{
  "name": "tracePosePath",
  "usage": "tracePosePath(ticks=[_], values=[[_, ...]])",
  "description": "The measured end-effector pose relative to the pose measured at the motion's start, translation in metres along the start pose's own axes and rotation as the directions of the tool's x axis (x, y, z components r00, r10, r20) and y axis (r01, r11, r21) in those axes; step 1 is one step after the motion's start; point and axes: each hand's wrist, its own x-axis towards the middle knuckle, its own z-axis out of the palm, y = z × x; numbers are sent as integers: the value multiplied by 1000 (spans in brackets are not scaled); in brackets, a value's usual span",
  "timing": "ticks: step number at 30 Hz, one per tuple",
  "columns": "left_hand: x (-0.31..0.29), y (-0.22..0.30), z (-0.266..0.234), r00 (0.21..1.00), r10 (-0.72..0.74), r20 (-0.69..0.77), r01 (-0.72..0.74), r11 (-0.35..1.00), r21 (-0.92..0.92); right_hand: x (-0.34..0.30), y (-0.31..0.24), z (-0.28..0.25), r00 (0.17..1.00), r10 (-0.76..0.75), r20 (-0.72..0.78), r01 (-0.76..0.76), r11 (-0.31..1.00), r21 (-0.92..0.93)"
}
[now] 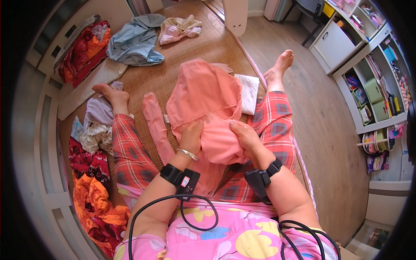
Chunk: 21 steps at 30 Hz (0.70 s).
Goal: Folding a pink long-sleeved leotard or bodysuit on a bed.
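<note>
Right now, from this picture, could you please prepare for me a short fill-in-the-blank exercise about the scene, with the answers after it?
1. A silver bracelet circles the person's ____ wrist.
2. The number of hands holding the salmon-pink garment is ____.
3. The white cloth lies to the ____ of that garment.
4. Without socks or shoes, both feet are ____.

Missing words: left; two; right; bare.
</note>
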Motion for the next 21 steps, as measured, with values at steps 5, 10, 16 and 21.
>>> tracePosePath(ticks=[5,10,16,21], values=[[-1,-4,-11,998,-54,43,52,997,56,10,8,-6,978,-209,-2,207,971,-119],[-5,31,22,949,-315,10,314,946,-80,10,10,-5,910,-409,67,414,887,-204],[12,15,13,963,-259,81,266,959,-101,-7,-4,18,884,-457,98,449,773,-449],[12,8,18,984,112,-139,-40,896,442,0,-4,6,848,-528,-52,413,719,-559]])
